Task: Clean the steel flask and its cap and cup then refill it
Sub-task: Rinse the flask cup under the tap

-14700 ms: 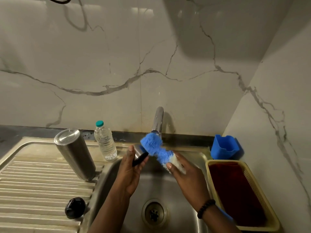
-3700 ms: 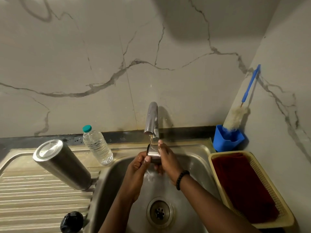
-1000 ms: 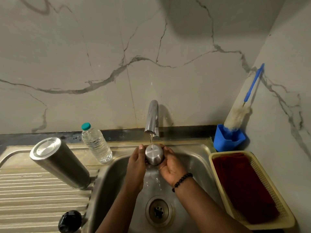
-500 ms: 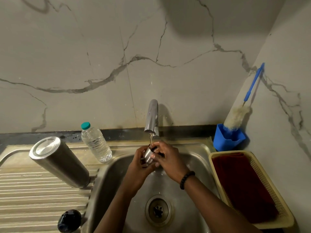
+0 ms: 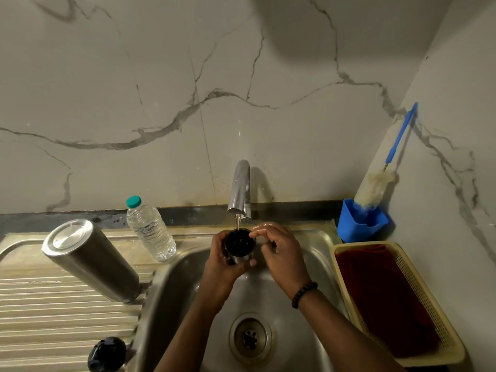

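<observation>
The small steel cup with a dark inside now sits mouth-up under the curved chrome tap, where half a second ago it was tipped on its side between both hands and a second ago its rounded base faced the camera. A thin stream of water runs from the spout straight into the opening. The left hand grips the cup from the side and below, its fingers curled round the wall. The right hand has come off the cup: its wet fingers are loosely bent just beside the rim, and whether they touch it cannot be told; they hold nothing that shows.

This reads as the outside rinse being finished and the inside now being flushed, so the cup is probably close to done.

The tall brushed-steel flask stands upside down on the ribbed steel drainboard, to the left of the steel sink basin, with the black round cap lying near the drainboard's front edge. A clear plastic water bottle with a teal lid stands behind the flask. The refill is not yet begun.
</observation>
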Demonstrator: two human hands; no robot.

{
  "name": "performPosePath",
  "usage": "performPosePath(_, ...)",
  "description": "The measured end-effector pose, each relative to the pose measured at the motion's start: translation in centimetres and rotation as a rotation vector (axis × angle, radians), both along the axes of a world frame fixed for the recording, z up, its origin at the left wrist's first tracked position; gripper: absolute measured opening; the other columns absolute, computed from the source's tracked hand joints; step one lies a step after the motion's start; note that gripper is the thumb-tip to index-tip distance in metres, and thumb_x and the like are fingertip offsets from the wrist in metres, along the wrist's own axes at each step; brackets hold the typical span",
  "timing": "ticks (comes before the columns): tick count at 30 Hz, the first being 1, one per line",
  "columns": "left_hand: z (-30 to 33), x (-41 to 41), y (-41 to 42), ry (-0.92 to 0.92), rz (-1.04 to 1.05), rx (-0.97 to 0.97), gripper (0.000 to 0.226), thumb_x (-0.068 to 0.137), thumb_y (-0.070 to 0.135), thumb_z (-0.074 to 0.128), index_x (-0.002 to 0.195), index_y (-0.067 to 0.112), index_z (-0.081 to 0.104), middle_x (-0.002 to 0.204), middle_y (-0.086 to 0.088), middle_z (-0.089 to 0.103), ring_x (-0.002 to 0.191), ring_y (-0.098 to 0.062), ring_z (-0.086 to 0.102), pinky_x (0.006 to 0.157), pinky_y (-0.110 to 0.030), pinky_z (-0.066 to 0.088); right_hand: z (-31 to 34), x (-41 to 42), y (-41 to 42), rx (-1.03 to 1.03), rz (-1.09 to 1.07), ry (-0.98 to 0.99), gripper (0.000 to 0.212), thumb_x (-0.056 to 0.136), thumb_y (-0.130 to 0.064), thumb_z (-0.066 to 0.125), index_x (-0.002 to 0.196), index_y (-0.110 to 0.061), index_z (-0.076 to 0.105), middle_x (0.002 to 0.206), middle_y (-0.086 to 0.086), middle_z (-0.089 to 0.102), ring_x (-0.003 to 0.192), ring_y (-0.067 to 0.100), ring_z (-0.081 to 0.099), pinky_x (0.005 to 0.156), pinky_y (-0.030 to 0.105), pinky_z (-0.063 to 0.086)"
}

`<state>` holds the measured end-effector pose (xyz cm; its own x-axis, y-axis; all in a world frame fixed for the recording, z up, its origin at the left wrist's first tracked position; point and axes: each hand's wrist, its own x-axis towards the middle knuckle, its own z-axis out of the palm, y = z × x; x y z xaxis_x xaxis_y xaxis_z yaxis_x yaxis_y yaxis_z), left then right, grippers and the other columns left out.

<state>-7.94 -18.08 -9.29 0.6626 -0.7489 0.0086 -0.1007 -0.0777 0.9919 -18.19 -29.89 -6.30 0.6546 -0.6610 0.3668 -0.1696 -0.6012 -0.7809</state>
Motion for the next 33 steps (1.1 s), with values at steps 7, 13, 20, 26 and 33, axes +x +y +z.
performPosePath(7,-0.2,0.0,0.8,-0.296,0.014,0.065,0.064,0.071,-0.001,0.086,0.123,0.019,0.053,0.115,0.001,0.066,0.102,0.000,0.065,0.076,-0.011,0.051,1.3,0.7,1.0,-0.023,0.229,0.601,0.023,0.097,-0.024,0.046,0.104,-0.022,0.068,0.106,-0.001,0.067,0.094,0.013,0.061,0.089,0.033,0.053)
performPosePath(13,-0.3,-0.1,0.5,-0.431,0.015,0.038,0.060,0.073,-0.002,0.084,0.123,0.015,0.056,0.114,0.002,0.067,0.104,-0.001,0.064,0.078,-0.008,0.049,2.4,1.1,0.8,0.105,0.411,0.679,0.030,0.101,-0.018,0.042,0.118,-0.023,0.066,0.114,0.001,0.065,0.100,0.014,0.059,0.092,0.026,0.047)
performPosePath(20,-0.4,-0.2,0.2,-0.236,0.013,0.141,0.064,0.077,0.021,0.085,0.127,0.028,0.045,0.121,0.017,0.059,0.111,0.007,0.057,0.080,-0.005,0.047,3.3,1.7,-2.2,-0.196,0.209,0.442,0.026,0.096,-0.007,0.051,0.104,-0.021,0.071,0.112,-0.006,0.067,0.105,0.011,0.052,0.098,0.035,0.046)
performPosePath(26,0.2,-0.3,0.1,-0.151,0.063,0.116,0.065,0.076,0.018,0.086,0.128,0.023,0.047,0.119,0.015,0.062,0.102,0.016,0.057,0.077,-0.003,0.046,2.2,4.0,-3.7,-0.081,0.056,0.268,0.032,0.096,-0.006,0.055,0.125,-0.017,0.063,0.126,-0.003,0.059,0.111,0.012,0.056,0.099,0.030,0.049)
performPosePath(33,0.4,0.2,0.0,-0.147,0.094,0.107,0.063,0.074,0.014,0.088,0.116,0.036,0.047,0.116,0.014,0.065,0.104,0.004,0.062,0.080,-0.007,0.047,3.5,6.2,-4.1,-0.804,0.319,0.499,0.033,0.093,-0.004,0.060,0.125,-0.005,0.061,0.132,0.010,0.058,0.123,0.027,0.051,0.105,0.037,0.042)
